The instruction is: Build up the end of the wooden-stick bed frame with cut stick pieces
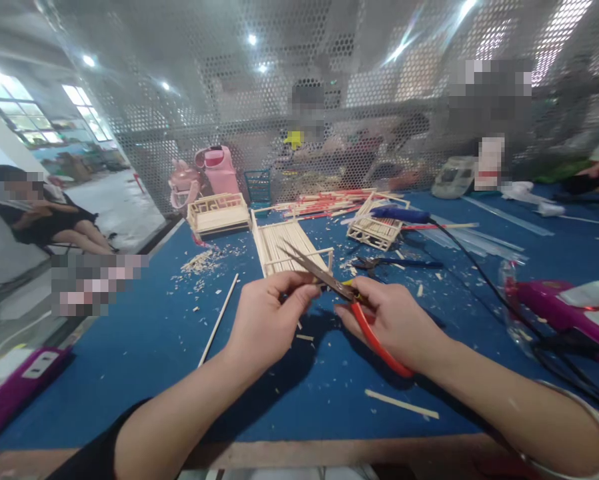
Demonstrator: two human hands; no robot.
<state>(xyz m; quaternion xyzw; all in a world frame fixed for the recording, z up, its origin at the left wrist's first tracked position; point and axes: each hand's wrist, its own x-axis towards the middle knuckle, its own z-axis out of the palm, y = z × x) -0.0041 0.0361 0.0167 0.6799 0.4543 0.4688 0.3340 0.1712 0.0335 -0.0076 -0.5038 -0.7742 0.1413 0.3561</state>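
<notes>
My right hand [392,317] is closed around red-handled scissors [329,279], whose blades point up and left over the blue table [144,333]. Beside it my left hand [267,317] pinches its fingertips together right at the blades, on something too small to make out. Just beyond both hands lies a flat wooden stick frame [284,241]. Small wood offcuts are scattered under and around the hands.
A small wooden model bench [218,213] and a lattice piece [374,227] stand further back. A blue glue gun [399,214] with black cord, pliers [379,264], loose sticks [218,320], and a purple tool [559,313] lie around. Other people sit behind the mesh screen and at left.
</notes>
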